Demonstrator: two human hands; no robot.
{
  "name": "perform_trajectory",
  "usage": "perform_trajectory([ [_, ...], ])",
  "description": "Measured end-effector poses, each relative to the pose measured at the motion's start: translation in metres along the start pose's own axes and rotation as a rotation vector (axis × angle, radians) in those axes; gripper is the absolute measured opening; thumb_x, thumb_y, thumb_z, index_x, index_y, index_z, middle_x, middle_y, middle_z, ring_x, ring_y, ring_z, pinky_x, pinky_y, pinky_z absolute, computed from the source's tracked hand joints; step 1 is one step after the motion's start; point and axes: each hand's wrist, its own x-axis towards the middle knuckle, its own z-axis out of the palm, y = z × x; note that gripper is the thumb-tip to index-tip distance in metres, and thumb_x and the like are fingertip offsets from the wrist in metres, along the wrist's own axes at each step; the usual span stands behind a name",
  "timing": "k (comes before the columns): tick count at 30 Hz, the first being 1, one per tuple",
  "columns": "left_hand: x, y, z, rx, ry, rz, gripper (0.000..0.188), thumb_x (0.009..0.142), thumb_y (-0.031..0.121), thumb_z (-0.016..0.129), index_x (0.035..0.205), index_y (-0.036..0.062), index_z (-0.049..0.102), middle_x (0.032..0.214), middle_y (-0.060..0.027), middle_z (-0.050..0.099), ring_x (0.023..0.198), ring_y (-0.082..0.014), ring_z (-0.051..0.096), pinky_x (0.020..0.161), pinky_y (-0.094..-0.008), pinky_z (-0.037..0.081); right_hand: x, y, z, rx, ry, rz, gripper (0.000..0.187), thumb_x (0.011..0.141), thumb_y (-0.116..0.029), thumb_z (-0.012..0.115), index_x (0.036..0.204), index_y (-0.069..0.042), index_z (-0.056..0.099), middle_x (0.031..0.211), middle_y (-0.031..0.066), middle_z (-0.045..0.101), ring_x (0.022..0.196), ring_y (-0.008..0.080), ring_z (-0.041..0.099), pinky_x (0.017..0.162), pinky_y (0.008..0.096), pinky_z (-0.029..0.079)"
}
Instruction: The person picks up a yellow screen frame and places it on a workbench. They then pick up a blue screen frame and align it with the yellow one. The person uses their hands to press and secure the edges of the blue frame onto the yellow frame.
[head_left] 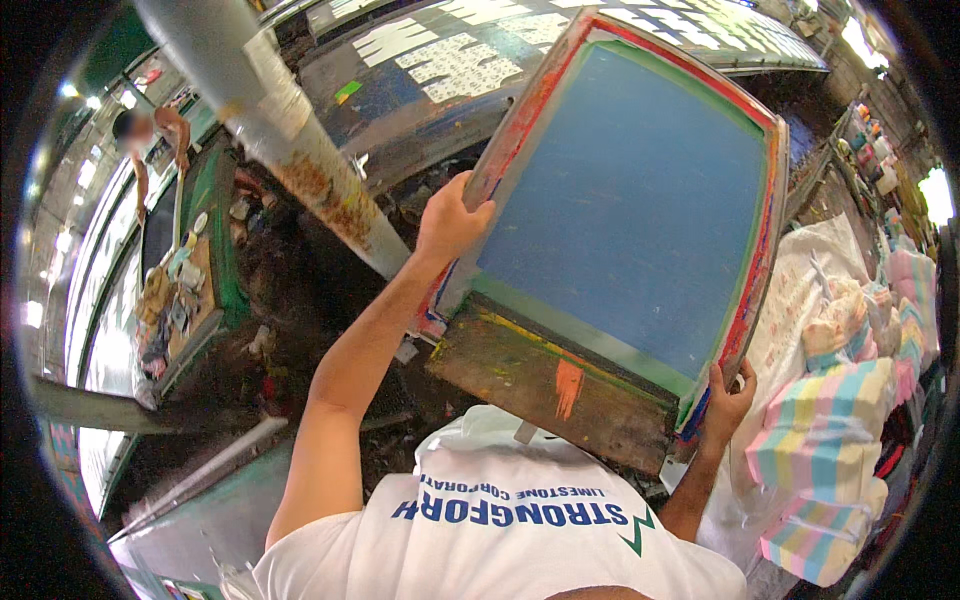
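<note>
Smooth matt screen (630,210), paint-crusted frame (532,105), rough rusted metal pole (308,160)

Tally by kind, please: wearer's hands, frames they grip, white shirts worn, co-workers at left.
Wearer's hands: 2 (left hand, right hand)
Blue-centred frame: 1
White shirt: 1
Co-worker: 1
Total: 5

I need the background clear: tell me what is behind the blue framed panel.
Past the top of the blue framed panel, a long table bearing pale flat pieces shows. Whatever the panel directly covers cannot be seen.
</note>
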Motion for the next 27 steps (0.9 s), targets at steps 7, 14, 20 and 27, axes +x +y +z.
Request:
perform_trajectory([
  [7, 0.137, 0.002, 0.062, -0.067, -0.118, 0.026, 0.064, 0.086, 0.039, 0.077, 0.137, 0.0035, 0.063, 0.120, -0.0233, 0.074, 0.111, -0.0373, 0.072, 0.098, -0.0441, 0.054, 0.062, -0.039, 0.036, -0.068, 0.108, 0.031, 0.060, 0.095, -0.025, 0.081, 0.141, 0.003, 0.054, 0.136, 0.0158, 0.059, 0.111, 0.0275, 0.066, 0.097, 0.0379, 0.054],
  [14, 0.250, 0.034, 0.172, -0.179, -0.395, 0.098, 0.066, 0.080, 0.031, 0.075, 0.138, 0.0022, 0.062, 0.119, -0.0261, 0.073, 0.111, -0.0390, 0.072, 0.099, -0.0437, 0.054, 0.085, -0.047, 0.037, -0.136, 0.275, 0.023, 0.063, 0.087, -0.001, 0.071, 0.146, 0.003, 0.051, 0.141, 0.0162, 0.052, 0.124, 0.0292, 0.060, 0.104, 0.0407, 0.051],
  [20, 0.347, 0.062, 0.260, -0.247, -0.475, 0.324, 0.069, 0.077, 0.025, 0.071, 0.140, -0.0010, 0.058, 0.120, -0.0279, 0.071, 0.112, -0.0418, 0.070, 0.099, -0.0456, 0.054, 0.134, -0.052, 0.062, -0.045, 0.427, 0.071, 0.068, 0.082, 0.002, 0.069, 0.147, 0.004, 0.050, 0.142, 0.0162, 0.052, 0.127, 0.0304, 0.059, 0.109, 0.0418, 0.049],
  [27, 0.481, 0.066, 0.327, -0.234, -0.471, 0.328, 0.070, 0.075, 0.025, 0.070, 0.139, -0.0030, 0.059, 0.120, -0.0296, 0.071, 0.113, -0.0417, 0.070, 0.100, -0.0452, 0.053, 0.227, -0.058, 0.127, -0.073, 0.439, 0.056, 0.071, 0.083, 0.003, 0.069, 0.151, 0.004, 0.046, 0.143, 0.0185, 0.052, 0.127, 0.0310, 0.058, 0.110, 0.0433, 0.048],
])
